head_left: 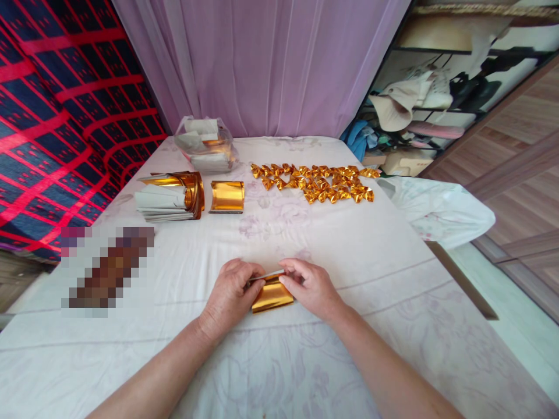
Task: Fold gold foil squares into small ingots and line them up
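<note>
A gold foil sheet (271, 295) lies at the near middle of the cloth-covered table (349, 262), curled up along its far edge. My left hand (229, 295) pinches its left end and my right hand (311, 286) pinches its right end; both hold the raised far edge between thumb and fingers. Farther back, several folded gold foil pieces (314, 181) lie in rows. At the back left stand a stack of gold and white sheets (170, 196) and a single curled gold sheet (226, 196).
A clear plastic bag of paper (204, 145) sits at the back left before a purple curtain (262, 64). A red and dark patterned cloth (52, 116) hangs left. Shelves with clothes (428, 99) stand right. A blurred patch (107, 269) covers something on the left.
</note>
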Available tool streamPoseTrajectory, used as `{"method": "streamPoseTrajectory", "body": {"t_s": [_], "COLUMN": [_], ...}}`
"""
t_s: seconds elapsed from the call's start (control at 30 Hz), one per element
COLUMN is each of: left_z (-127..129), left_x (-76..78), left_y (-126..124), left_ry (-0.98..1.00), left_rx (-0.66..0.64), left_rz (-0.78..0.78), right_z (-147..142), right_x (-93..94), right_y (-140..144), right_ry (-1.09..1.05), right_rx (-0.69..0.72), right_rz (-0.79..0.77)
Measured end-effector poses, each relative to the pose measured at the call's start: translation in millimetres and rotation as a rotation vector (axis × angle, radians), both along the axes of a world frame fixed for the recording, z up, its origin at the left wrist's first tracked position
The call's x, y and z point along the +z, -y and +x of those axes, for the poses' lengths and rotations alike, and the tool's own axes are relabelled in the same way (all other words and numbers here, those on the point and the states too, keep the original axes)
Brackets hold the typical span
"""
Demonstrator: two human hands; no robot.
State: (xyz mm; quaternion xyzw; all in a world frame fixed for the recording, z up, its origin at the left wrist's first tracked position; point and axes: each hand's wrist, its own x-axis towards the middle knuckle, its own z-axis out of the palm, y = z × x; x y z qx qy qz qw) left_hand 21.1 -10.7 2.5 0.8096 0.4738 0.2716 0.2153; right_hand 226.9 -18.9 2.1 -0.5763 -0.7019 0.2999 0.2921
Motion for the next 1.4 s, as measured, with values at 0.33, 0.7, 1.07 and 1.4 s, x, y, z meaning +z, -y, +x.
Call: {"method": "streamPoseTrajectory", "body": {"t_s": [0.33,0.7,1.07,1.4], "left_z": [-0.9,-3.1,-1.8,-1.1], "left_x": [-5.2,-10.0,-3.9,-1.8], "left_y": [0.2,-0.8,-2.1,-2.6], "left_ry": [0.107,0.188,0.195,0.188], "left_rx": [0.127,0.186,0.139,0.131], "left_rz": [-0.005,-0.104,-0.076,-0.094], "right_z": [3.8,5.3,5.4,6.0], "right_x": [-0.6,-1.0,-1.5,-1.7], "right_y": [-1.2,-0.1,-0.1,0.2], "right_ry": [-0.113,-0.128,-0.148,-0.143], "right_rx": [-0.003,0.004,0.023,0.027], "right_rz": [-0.028,0.033,0.119,0.142]}}
